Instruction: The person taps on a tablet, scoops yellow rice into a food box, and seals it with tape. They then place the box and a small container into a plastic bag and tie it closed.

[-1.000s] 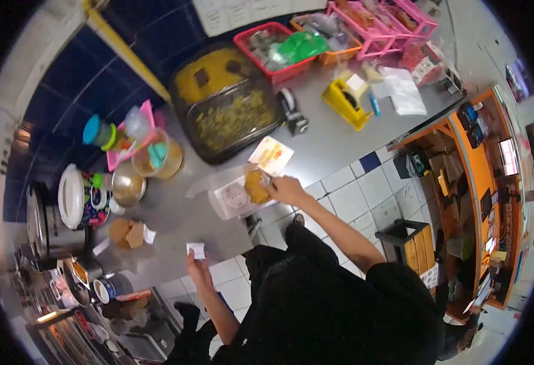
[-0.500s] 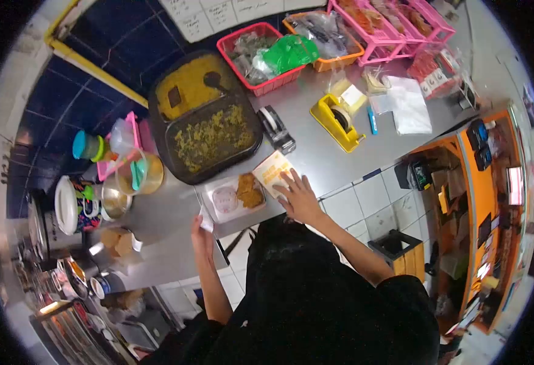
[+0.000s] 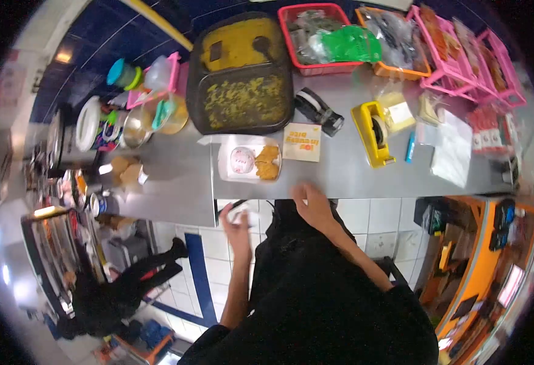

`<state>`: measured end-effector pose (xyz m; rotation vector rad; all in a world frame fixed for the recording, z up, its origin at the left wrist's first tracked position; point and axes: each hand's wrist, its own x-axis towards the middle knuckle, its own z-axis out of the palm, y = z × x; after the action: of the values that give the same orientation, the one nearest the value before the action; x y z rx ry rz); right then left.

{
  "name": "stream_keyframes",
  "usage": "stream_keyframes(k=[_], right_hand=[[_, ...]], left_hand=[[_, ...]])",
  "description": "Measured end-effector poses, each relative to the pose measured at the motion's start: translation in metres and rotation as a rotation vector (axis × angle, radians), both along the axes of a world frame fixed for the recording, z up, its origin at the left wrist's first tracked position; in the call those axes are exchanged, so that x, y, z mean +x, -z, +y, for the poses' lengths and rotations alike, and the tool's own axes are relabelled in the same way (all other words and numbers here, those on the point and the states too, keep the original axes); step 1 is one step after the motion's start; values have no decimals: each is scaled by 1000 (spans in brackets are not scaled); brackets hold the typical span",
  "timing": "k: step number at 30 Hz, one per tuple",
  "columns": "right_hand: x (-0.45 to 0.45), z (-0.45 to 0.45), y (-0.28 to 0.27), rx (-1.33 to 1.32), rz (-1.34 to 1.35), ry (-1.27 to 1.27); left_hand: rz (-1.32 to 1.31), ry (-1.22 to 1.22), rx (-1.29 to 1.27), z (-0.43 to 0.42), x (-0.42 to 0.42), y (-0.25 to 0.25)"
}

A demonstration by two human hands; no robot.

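Observation:
An open white food box (image 3: 225,167) lies near the counter's front edge. In it are a round wrapped packet (image 3: 242,160) with pinkish print and a browned, fried-looking piece of food (image 3: 267,163). Its printed lid (image 3: 302,142) lies to the right, flat on the counter. Below the box, in front of the counter edge, my left hand (image 3: 236,231) has curled fingers around what looks like a piece of white paper (image 3: 252,218), blurred. My right hand (image 3: 313,207) is at the edge below the lid, apart from it; motion smears its fingers.
Behind the box stands a large dark two-part tray (image 3: 197,103) with yellowish food. To its right are a black tape dispenser (image 3: 319,111) and a yellow tape dispenser (image 3: 367,134). A red basket (image 3: 325,68) stands behind. At lower left a person (image 3: 115,286) in dark clothes is visible.
My right hand has left the printed lid and drawn back to the counter edge. My left hand has moved from beside the box to in front of the counter. The camera view has turned.

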<state>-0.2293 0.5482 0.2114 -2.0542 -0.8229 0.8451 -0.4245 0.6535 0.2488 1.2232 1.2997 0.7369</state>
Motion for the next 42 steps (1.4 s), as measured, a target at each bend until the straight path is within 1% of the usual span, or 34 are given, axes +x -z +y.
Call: stream_keyframes(k=[2, 3, 4, 6, 7, 8, 9, 10, 11, 12, 13, 14, 15, 16, 17, 19, 20, 21, 22, 23, 24, 26, 28, 29, 31, 33, 35, 36, 37, 38, 39, 40, 41, 42], right_hand=[[2, -21, -24, -165, 1234, -48], [2, -28, -37, -9, 1404, -17], [-5, -29, -34, 264, 1457, 69], [-7, -23, -7, 384, 917, 208], [-4, -18, 12, 391, 910, 200], [-3, -11, 33, 425, 703, 239], [-2, -5, 49, 454, 497, 284], [3, -1, 60, 467, 491, 292], [8, 0, 71, 516, 183, 181], [10, -3, 71, 547, -124, 74], [9, -7, 71, 513, -59, 4], [9, -13, 70, 513, -67, 25], [9, -19, 63, 456, -335, -19], [8, -26, 59, 382, -603, -70], [7, -31, 64, 339, -550, -57], [7, -34, 63, 312, -546, -71], [4, -34, 64, 297, -517, -83], [3, -31, 67, 242, -570, -183], [-4, -27, 61, 234, -575, -205], [-10, -19, 49, 243, -626, -228], [-13, -9, 40, 253, -681, -249], [-20, 8, 53, 269, -703, -261], [-29, 21, 67, 251, -508, -119], [-34, 26, 71, 247, -515, -125], [-45, 35, 74, 277, -519, 121], [-49, 43, 69, 213, -457, 162], [-49, 49, 60, 148, -393, 219], [-47, 52, 56, 159, -235, 250], [-46, 55, 49, 171, -77, 276], [-46, 56, 41, 170, -80, 277], [-46, 54, 27, 296, 49, 296], [-48, 53, 21, 420, 181, 311], [-51, 51, 35, 532, 164, 344], [-48, 48, 40, 526, 162, 339]], left_hand=[[-191, -18, -55, -32, 37, -13], [-297, -30, -24, -44, 56, -15], [-177, -53, 19, -56, 78, -31], [131, 96, 378, -58, 84, 16], [12, 129, 355, -55, 86, 47], [-108, 169, 335, -54, 89, 71], [-63, 239, 332, -54, 88, 83], [-17, 310, 328, -55, 89, 80], [131, 420, 152, -56, 83, 77], [134, 435, 157, -56, 76, 77], [134, 431, 239, -56, 71, 80], [129, 431, 319, -54, 66, 82], [149, 384, 428, -46, 58, 88], [310, 340, 484, -37, 55, 72], [399, 337, 568, -27, 49, 55], [647, 407, 917, 8, 44, 28], [731, 473, 953, 27, 41, 30], [818, 539, 983, 45, 41, 34], [739, 512, 1216, 63, 46, 40], [663, 610, 1221, 80, 51, 38], [652, 588, 1212, 90, 60, 28], [644, 777, 1101, 105, 69, 4], [626, 761, 1096, 113, 64, 11], [615, 760, 1097, 116, 62, 16], [610, 753, 1101, 110, 54, 32], [607, 752, 1106, 95, 45, 37], [294, 510, 1012, 71, 35, 26], [285, 515, 1014, 61, 30, 31], [209, 519, 784, 51, 23, 42], [137, 516, 551, 47, 21, 54], [134, 511, 547, 46, 23, 66], [8, 474, 375, 45, 26, 75], [-119, 434, 205, 46, 28, 83], [-123, 429, 200, 49, 31, 81]])
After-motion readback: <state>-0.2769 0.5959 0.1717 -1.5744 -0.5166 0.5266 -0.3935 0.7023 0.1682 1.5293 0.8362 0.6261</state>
